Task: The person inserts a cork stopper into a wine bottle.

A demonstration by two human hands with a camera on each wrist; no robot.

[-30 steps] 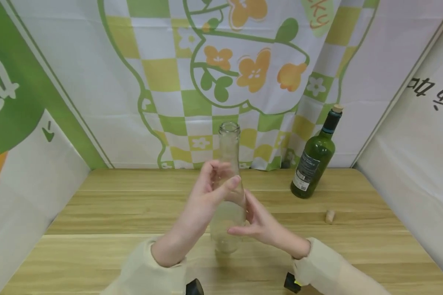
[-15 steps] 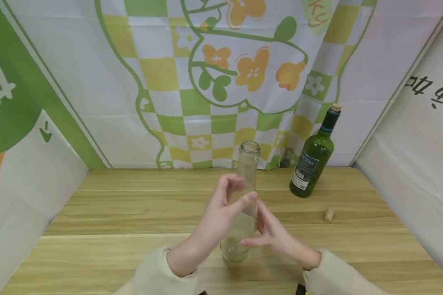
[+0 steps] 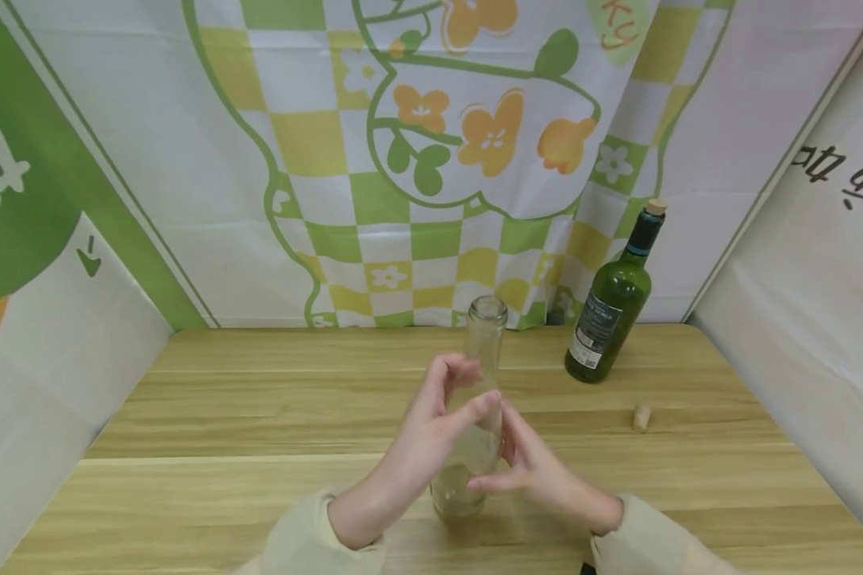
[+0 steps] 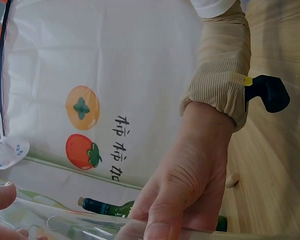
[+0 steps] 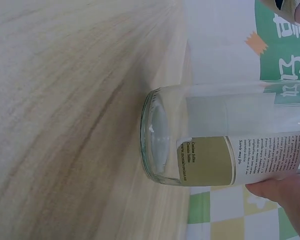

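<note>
A clear glass bottle (image 3: 483,343) with an uncorked mouth stands nearly upright, slightly tilted, between both hands. My left hand (image 3: 435,431) curls round its upper body from the left, thumb across the near side. Lower on the right side, my right hand (image 3: 532,467) grips the body, its far fingers hidden behind the glass. In the right wrist view, the bottle's base (image 5: 157,135) is close over the wooden table, and my right thumb (image 5: 275,190) presses beside a white and olive label (image 5: 210,160).
On the wooden table (image 3: 259,399), a green wine bottle (image 3: 607,311) with a cork in its neck stands at the back right. A loose cork (image 3: 642,418) lies in front of it. A patterned curtain (image 3: 316,144) hangs behind the table.
Both hands have carried the clear bottle to the right and lowered it toward the table, keeping their hold. The green bottle and loose cork have stayed put.
</note>
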